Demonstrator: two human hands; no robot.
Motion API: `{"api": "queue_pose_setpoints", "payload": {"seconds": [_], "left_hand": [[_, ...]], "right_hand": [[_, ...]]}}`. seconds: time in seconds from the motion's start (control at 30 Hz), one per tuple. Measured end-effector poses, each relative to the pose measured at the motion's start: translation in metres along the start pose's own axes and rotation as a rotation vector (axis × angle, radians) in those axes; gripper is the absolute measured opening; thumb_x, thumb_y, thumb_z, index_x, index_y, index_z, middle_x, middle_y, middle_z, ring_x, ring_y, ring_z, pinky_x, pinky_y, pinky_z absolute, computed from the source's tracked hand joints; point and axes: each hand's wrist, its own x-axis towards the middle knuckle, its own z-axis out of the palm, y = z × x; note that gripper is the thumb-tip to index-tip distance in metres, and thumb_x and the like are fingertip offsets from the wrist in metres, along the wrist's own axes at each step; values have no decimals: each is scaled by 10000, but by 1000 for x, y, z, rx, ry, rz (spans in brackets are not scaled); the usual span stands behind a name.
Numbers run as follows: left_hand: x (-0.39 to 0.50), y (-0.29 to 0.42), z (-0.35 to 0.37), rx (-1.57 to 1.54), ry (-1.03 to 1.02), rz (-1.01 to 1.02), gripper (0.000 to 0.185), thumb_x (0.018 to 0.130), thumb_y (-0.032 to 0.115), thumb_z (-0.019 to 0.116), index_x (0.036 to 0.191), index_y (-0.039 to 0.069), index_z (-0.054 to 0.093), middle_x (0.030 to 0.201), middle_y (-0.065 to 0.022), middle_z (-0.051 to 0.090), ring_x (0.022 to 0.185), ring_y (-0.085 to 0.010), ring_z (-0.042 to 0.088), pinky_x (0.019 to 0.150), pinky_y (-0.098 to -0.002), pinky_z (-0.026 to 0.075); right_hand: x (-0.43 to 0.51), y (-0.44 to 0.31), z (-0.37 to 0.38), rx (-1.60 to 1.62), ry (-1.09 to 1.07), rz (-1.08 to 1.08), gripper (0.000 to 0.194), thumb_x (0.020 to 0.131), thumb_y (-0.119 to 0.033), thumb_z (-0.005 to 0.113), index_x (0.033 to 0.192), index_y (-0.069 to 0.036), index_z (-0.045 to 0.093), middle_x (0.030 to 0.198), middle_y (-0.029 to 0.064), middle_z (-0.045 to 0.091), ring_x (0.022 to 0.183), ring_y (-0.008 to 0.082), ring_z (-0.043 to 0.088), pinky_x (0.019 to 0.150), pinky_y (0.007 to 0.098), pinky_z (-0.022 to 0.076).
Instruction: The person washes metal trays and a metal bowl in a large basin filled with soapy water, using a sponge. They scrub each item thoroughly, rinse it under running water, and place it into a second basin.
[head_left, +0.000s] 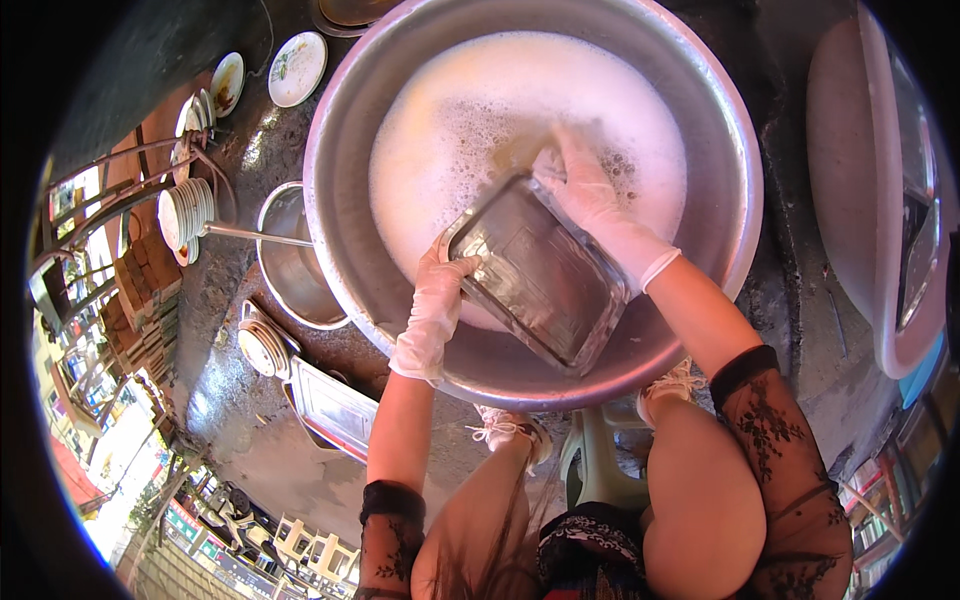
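A large round metal basin (352, 277) holds foamy, cloudy water (525, 82). Above the water I see a rectangular metal tray (547, 277), tilted, its long sides slanting down to the right. My left hand (435, 304), in a whitish thin glove, grips the tray's left corner with the thumb over the rim. My right hand (589, 191), gloved likewise, is at the tray's upper right edge, low over the foam. Its fingertips are partly hidden by the suds, and whether it grips the tray or a cloth is unclear.
A metal pot (300, 292) with a long handle stands left of the basin. Stacked plates (186, 214), single plates (298, 69) and a rectangular metal tray (334, 405) lie further left. At the right is another large tub (885, 225) containing metal trays. A plastic stool (600, 465) stands below.
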Motion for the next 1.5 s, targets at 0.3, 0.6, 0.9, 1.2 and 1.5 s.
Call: {"api": "queue_pose_setpoints", "payload": {"seconds": [0.3, 0.6, 0.9, 1.2, 1.5], "left_hand": [[-15, -9, 22, -13, 4, -161, 505, 742, -92, 533, 1218, 62, 461, 941, -63, 590, 777, -169, 591, 653, -275, 511], [-25, -13, 19, -72, 23, -90, 413, 753, -69, 547, 1140, 67, 502, 907, -43, 590, 809, -171, 585, 656, -288, 497], [-35, -40, 3, -240, 115, -19, 377, 779, -88, 544, 1134, 36, 530, 975, -55, 600, 854, -173, 584, 738, -301, 491], [-36, -52, 21, -293, 100, -81, 516, 812, -43, 540, 1281, 128, 410, 1038, -47, 566, 861, -164, 581, 701, -299, 527], [16, -42, 12, -157, -176, -410, 406, 786, 51, 584, 1164, 7, 443, 954, -101, 597, 845, -224, 602, 760, -350, 510]], "right_hand": [[2, 10, 54, 105, 31, -420, 284, 786, 45, 476, 1054, -47, 494, 956, 107, 542, 892, 223, 576, 840, 293, 471], [-17, -47, 58, 812, -140, 219, 98, 835, -70, 492, 904, -21, 540, 884, 152, 512, 819, 243, 570, 727, 322, 477], [25, 40, 2, -465, 197, -37, 356, 808, 1, 492, 1162, -44, 485, 1151, 190, 510, 979, 374, 547, 824, 433, 454], [-27, -9, 37, -103, -23, -341, 239, 845, -150, 535, 1033, -5, 509, 1018, 163, 577, 925, 300, 558, 857, 378, 464], [-57, 3, 57, 203, -353, -7, 186, 821, -118, 497, 988, -39, 514, 903, 165, 611, 886, 337, 576, 786, 384, 451]]}}
